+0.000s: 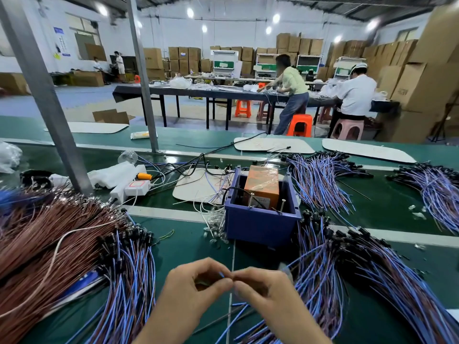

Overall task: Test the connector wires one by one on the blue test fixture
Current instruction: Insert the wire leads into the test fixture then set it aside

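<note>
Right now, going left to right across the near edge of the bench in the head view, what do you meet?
Brown wire pile → left hand → connector wire pinched by both hands → right hand → blue wire pile.

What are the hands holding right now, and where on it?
The left hand and right hand both pinch a thin blue wire between meeting fingertips; only a short bit shows, so where along it cannot be told.
</note>
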{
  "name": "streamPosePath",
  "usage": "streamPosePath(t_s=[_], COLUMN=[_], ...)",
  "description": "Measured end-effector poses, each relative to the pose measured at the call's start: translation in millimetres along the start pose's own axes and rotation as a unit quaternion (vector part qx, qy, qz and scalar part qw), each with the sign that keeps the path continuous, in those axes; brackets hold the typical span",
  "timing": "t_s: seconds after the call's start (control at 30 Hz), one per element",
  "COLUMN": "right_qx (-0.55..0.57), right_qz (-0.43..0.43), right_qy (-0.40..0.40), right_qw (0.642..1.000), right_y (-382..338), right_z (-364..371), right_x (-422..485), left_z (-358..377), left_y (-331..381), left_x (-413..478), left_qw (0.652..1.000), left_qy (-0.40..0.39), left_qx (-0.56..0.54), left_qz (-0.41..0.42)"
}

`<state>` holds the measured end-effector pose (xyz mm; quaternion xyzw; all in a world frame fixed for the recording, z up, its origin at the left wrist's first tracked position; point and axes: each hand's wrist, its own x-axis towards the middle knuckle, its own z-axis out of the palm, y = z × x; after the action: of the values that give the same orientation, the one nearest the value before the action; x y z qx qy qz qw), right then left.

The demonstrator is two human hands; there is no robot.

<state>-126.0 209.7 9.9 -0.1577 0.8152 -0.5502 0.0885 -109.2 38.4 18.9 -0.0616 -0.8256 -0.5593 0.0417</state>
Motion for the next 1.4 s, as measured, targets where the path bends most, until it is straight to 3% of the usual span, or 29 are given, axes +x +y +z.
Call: streamPosePath(t_s=[0.23, 0.33, 0.5, 0.67, 0.83, 1.4], right_qx=[0.059, 0.074, 0.213, 0.191, 0.145, 0.190], right_qz=[-0.018, -0.018, 0.041, 0.092, 0.120, 0.112], right_qy=[0.090, 0.139, 0.249, 0.332, 0.346, 0.354], right_qw=[0.994, 0.987, 0.944, 0.919, 0.919, 0.909], right_y=[4, 7, 17, 31, 37, 39], right_z=[3, 3, -14, -46, -58, -59], right_x=[5, 8, 23, 50, 70, 67], left_z=[20, 34, 46, 53, 55, 60], left_y=[0, -1, 2, 5, 2, -5], left_x=[18, 27, 57, 102, 133, 139], left_qw=[0.972, 0.966, 0.957, 0.969, 0.972, 0.962], left_qy=[0.045, 0.069, 0.077, 0.089, 0.118, 0.160], left_qx=[-0.223, -0.239, -0.266, -0.205, -0.163, -0.177], left_qz=[-0.063, -0.073, -0.084, -0.104, -0.119, -0.129])
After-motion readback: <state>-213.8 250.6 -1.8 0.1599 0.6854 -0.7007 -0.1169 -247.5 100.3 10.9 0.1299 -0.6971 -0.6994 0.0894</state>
